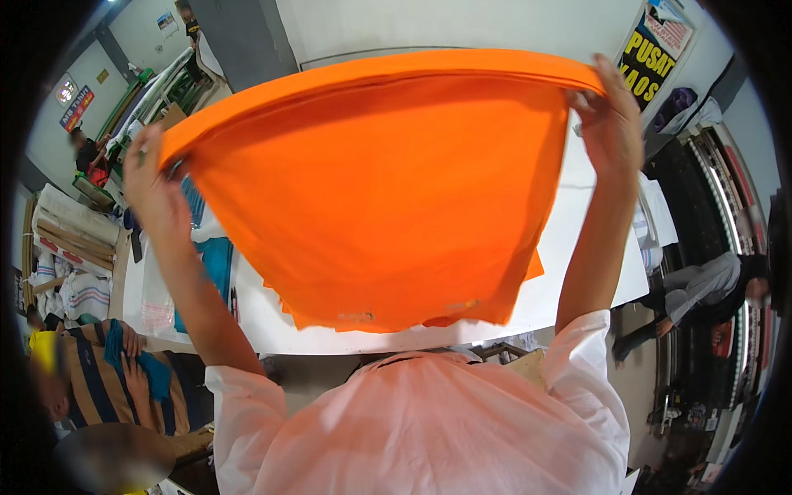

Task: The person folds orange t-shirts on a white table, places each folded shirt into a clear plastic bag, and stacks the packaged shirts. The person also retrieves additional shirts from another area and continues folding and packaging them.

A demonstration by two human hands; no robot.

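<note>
A wide orange cloth (379,198) is stretched between my two raised hands over a white table, its upper edge folded over and bowed. My left hand (155,177) grips the upper left corner, and my right hand (612,124) grips the upper right one; both sets of fingers curl around the fold. The cloth hangs toward me, with small marks near its lower edge. More orange fabric (535,266) peeks out beneath it on the white table (587,239). Whatever else lies behind the cloth is hidden.
Teal fabric (216,268) and clear plastic lie on the table's left. A person in a striped shirt (107,371) holds teal cloth at the lower left. Another person (709,289) is at the right beside long racks (726,181). Rolls and bundles (74,239) stand far left.
</note>
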